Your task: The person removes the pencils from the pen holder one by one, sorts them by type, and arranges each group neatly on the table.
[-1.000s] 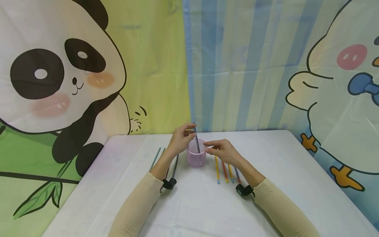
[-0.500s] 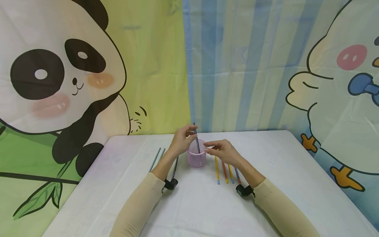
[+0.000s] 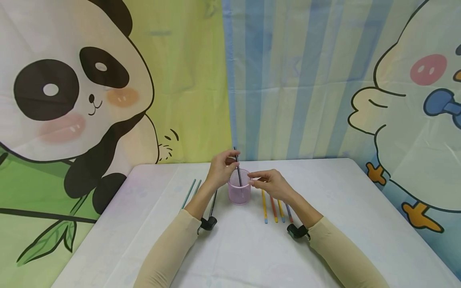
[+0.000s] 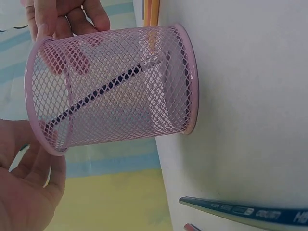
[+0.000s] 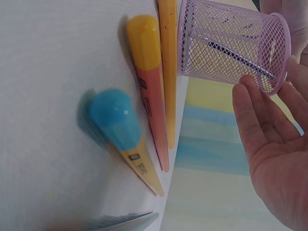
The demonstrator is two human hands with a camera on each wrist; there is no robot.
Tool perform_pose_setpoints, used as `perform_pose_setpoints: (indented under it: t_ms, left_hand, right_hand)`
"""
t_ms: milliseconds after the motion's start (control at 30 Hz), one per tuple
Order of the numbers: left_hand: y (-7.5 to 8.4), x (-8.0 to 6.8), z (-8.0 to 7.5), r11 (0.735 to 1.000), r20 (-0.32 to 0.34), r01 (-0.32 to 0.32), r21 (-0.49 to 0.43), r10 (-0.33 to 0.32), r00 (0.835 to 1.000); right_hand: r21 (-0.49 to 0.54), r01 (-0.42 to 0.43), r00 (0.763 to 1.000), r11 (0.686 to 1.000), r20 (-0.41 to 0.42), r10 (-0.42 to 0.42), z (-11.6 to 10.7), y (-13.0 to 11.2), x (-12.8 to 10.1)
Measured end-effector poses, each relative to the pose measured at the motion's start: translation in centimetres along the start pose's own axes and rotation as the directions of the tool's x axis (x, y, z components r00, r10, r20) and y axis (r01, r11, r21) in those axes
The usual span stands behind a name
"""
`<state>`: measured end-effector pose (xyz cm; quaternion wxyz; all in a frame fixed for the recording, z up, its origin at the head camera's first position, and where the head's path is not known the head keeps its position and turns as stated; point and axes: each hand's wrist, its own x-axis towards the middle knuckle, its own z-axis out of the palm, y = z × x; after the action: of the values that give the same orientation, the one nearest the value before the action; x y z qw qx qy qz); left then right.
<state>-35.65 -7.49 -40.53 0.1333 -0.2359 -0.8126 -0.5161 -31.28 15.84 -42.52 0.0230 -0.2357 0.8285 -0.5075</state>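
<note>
A pink mesh pen cup [image 3: 239, 195] stands upright on the table. My left hand [image 3: 220, 170] pinches the upper end of a dark pencil [image 3: 238, 170] above the cup's mouth. The pencil's lower part leans inside the cup; through the mesh in the left wrist view, the pencil [image 4: 108, 86] slants toward the base. My right hand [image 3: 271, 185] holds the cup's rim from the right. In the right wrist view its fingers [image 5: 257, 113] lie against the mesh near the rim.
Several yellow, orange and blue-purple pencils [image 3: 264, 207] lie right of the cup, near my right wrist. Teal pencils [image 3: 189, 195] and a dark pencil [image 3: 213, 203] lie to the left, partly behind my left forearm. Printed curtains [image 3: 288, 80] hang behind the white table [image 3: 252, 256].
The pencil in my left hand has shifted slightly up and left within the cup. My right hand and the cup have stayed nearly still.
</note>
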Motion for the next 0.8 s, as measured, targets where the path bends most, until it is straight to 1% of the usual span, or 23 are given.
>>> perform_pose_setpoints:
  t_ms: [167, 300, 433, 600, 800]
  left_hand:
    - [0.3, 0.1, -0.1, 0.999, -0.013, -0.023, -0.026, 0.023, 1.0]
    - [0.5, 0.3, -0.4, 0.996, -0.038, -0.074, -0.043, 0.072, 0.997]
    - [1.1, 0.5, -0.9, 0.989, -0.083, -0.129, -0.074, 0.123, 0.989]
    - [1.8, 0.8, -1.4, 0.978, -0.119, -0.158, -0.136, 0.142, 0.983]
    - [2.6, 0.7, -2.5, 0.965, -0.159, -0.208, -0.16, 0.183, 0.97]
  right_hand:
    - [-0.003, -0.004, 1.0, 1.0, -0.005, 0.004, 0.0, 0.0, 0.0]
    - [-0.008, 0.0, 1.0, 1.0, -0.011, 0.0, 0.0, 0.0, 0.0]
    - [0.003, -0.006, 1.0, 1.0, -0.015, 0.006, 0.0, 0.0, 0.1]
    - [0.02, -0.024, 1.0, 1.0, -0.009, 0.024, 0.0, 0.1, 0.1]
    - [0.015, -0.016, 1.0, 1.0, -0.011, 0.016, 0.1, 0.1, 0.1]
